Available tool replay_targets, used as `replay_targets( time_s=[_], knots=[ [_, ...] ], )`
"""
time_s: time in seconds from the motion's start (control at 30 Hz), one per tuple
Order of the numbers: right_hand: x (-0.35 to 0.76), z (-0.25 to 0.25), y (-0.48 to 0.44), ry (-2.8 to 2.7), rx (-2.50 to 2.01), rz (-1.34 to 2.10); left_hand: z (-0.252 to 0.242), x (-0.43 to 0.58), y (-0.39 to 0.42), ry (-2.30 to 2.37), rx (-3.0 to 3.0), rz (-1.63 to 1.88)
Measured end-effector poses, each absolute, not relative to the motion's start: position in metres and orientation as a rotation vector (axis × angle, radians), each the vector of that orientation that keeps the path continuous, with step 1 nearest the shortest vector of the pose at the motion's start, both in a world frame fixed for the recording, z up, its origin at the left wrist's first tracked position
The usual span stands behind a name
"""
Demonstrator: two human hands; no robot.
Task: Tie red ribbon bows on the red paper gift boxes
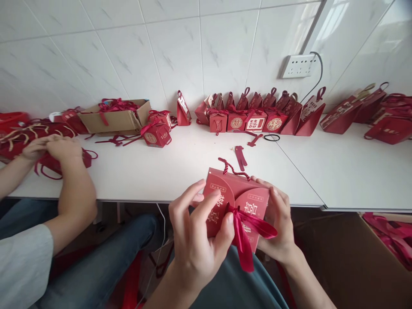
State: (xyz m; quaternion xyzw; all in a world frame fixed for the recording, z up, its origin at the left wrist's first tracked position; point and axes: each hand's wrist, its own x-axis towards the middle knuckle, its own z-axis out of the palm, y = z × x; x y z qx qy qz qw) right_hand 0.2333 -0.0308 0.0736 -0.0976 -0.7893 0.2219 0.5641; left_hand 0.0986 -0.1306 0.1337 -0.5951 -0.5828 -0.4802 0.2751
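Observation:
A red gift box (pixel 222 182) with pale printed characters is held over my lap, in front of the table edge. Its two curved front flaps meet in the middle, where a crimson satin ribbon (pixel 244 253) is knotted with its ends hanging down. A twisted cord handle (pixel 236 171) stands up from the top. My left hand (pixel 199 231) grips the box's left side, thumb beside the ribbon knot. My right hand (pixel 279 223) is wrapped around the right side and back; some of its fingers are hidden behind the box.
Finished-looking red boxes (pixel 236 122) line the wall. Ribbon scraps (pixel 240 158) and a black ring (pixel 272 137) lie on the white table (pixel 193 171). A cardboard box (pixel 112 122) holds ribbons. At left, a co-worker's hands (pixel 61 148) handle red boxes. Another carton (pixel 347 257) stands at right.

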Motion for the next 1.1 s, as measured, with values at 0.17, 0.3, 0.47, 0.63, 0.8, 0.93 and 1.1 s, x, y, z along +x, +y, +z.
replay_targets(
  time_s=[0.17,0.3,0.47,0.63,0.8,0.93,1.1],
  knots=[
    [0.231,0.074,-0.032,-1.861,-0.266,0.512,0.134,0.1,-0.134,-1.6,-1.589,-1.361],
    [0.231,0.074,-0.033,-1.861,-0.253,0.501,0.135,0.101,-0.135,-1.58,-1.579,-1.408],
    [0.231,0.073,-0.033,-1.843,-0.239,0.509,0.136,0.099,-0.138,-1.574,-1.638,-1.324],
    [0.232,0.074,-0.034,-1.836,-0.261,0.503,0.136,0.099,-0.14,-1.531,-1.65,-1.237],
    [0.233,0.073,-0.035,-1.832,-0.261,0.502,0.137,0.1,-0.138,-1.521,-1.646,-1.239],
    [0.236,0.072,-0.033,-1.839,-0.294,0.493,0.135,0.1,-0.135,-1.562,-1.661,-1.175],
    [0.238,0.071,-0.032,-1.837,-0.301,0.486,0.13,0.101,-0.129,-1.589,-1.654,-1.198]
  ],
)
